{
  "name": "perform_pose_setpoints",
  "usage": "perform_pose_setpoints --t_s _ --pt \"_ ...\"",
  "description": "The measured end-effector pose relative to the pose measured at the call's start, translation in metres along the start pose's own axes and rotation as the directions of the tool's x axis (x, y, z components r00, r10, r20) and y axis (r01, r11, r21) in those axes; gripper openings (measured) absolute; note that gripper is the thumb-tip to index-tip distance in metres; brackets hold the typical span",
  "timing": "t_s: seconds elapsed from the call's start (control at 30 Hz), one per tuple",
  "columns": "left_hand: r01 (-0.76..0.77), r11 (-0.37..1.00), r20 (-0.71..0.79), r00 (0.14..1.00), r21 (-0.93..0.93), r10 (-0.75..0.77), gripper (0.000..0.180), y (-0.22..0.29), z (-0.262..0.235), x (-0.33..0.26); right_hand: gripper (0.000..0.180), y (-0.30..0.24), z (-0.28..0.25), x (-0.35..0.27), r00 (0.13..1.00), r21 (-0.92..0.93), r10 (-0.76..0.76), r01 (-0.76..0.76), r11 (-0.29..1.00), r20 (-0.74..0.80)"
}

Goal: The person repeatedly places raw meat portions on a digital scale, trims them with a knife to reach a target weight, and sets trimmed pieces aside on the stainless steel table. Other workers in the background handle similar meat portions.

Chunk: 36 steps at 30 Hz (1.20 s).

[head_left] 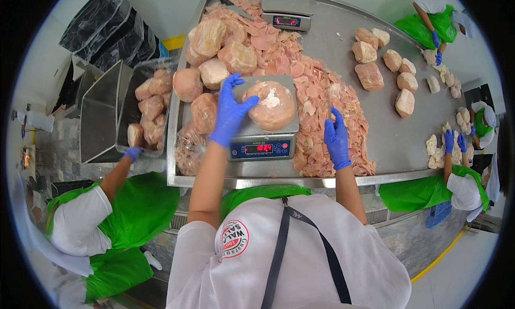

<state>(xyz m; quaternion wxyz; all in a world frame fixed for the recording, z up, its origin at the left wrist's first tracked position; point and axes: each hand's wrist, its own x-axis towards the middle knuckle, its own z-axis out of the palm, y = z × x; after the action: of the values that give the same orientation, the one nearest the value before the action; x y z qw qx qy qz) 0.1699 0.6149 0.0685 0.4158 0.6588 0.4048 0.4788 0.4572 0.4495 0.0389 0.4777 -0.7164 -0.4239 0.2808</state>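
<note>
A large rounded piece of pale pink meat (272, 106) with a whitish patch on top sits on the steel pan of a digital scale (241, 128). My left hand (229, 109), in a blue glove, is open at the pan's left side, its thumb reaching to the meat's edge. Over a heap of thin meat slices (335, 148), my blue-gloved right hand (338, 140) is closed around a knife (329, 101). Its narrow blade points away from me and blends into the slices; the handle is hidden in my fingers.
Several meat chunks (208, 36) are piled left of the scale, beside a clear bag (189, 151). A second scale (287, 20) and another knife (236, 9) are at the far side. More chunks (369, 76) lie right. A co-worker's gloved hand (132, 153) touches a meat-filled tub (124, 113).
</note>
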Motion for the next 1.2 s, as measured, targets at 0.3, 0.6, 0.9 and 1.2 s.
perform_pose_setpoints --t_s 0.3,0.6,0.9,1.2 --pt "0.108 0.993 0.097 0.990 -0.052 -0.102 0.097 0.001 0.014 -0.013 0.069 -0.052 0.004 -0.012 0.976 -0.217 -0.002 0.050 0.975 0.216" --pt "0.141 0.990 0.381 0.917 -0.025 -0.121 0.118 0.006 -0.009 0.015 0.070 -0.100 -0.015 -0.019 0.922 -0.372 0.060 0.095 0.924 0.383" --pt "0.211 0.952 0.567 0.822 -0.221 -0.050 0.126 -0.014 -0.017 0.044 0.070 -0.111 -0.087 -0.052 0.921 -0.713 0.017 0.290 0.638 0.390" --pt "0.267 0.944 0.499 0.856 -0.196 -0.138 0.117 -0.006 -0.007 0.032 0.066 -0.099 -0.071 -0.052 0.950 -0.777 -0.010 0.262 0.572 0.312"
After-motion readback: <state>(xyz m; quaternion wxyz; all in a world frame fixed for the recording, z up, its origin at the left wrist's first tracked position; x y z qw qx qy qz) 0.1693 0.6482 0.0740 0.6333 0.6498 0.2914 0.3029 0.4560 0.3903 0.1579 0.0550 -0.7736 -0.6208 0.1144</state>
